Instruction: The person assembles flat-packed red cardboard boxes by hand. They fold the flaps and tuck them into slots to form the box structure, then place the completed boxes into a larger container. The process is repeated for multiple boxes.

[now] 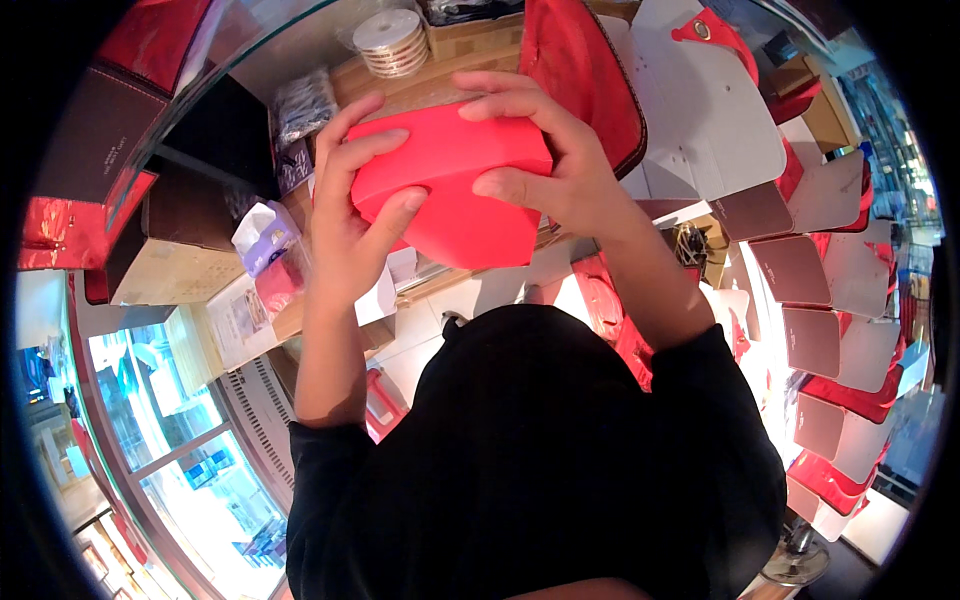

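A bright red cardboard box [460, 222], partly folded, is held up between both hands above the wooden counter [355, 85]. My left hand [345, 190] grips its left end, thumb on the near face and fingers over the top edge. At the other end, my right hand [560, 165] clasps it the same way, with the thumb pressed on the near side. A tapering red panel hangs down below the thumbs. The far side of the box is hidden from me.
Behind the hands stand a stack of white rolls [388, 42] and a cardboard carton [475, 40]. A purple-and-white tissue pack [266, 238] lies left of my arm. White panels [700, 115] with red fabric crowd the right side. A glass edge [270, 45] crosses the upper left.
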Motion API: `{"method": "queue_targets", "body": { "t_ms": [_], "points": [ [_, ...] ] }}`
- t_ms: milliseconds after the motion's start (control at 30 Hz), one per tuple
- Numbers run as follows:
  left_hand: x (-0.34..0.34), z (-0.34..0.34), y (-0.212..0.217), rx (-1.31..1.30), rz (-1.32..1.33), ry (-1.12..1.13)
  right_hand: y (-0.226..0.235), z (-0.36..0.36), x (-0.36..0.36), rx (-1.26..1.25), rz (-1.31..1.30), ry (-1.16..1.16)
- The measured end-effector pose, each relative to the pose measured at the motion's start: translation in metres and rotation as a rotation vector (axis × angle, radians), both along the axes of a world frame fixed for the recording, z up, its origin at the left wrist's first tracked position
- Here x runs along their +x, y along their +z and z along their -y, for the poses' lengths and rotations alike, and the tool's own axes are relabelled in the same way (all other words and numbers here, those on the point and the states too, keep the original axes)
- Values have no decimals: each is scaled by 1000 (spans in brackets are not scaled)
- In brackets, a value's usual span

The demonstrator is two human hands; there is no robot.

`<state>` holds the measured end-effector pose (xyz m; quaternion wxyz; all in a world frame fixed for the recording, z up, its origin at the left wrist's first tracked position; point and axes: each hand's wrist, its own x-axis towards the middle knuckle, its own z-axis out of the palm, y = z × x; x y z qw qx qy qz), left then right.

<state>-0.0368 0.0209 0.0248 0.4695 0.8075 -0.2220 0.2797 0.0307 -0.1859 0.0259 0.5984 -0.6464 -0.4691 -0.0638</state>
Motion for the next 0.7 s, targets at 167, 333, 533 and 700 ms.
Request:
{"method": "queue_targets", "body": {
  "t_ms": [167,333,533,700],
  "points": [
    [1,5,0,-163,-32,-29,2,-1,-1,34,-56,-1],
    [4,-2,-6,-112,-255,-82,16,13,5,-324,-113,17],
    [12,3,-6,-226,-199,103,20,3,5,-424,-342,80],
    [4,-8,-21,201,-371,359,-9,2,4,-155,-455,-2]
  ]
}}
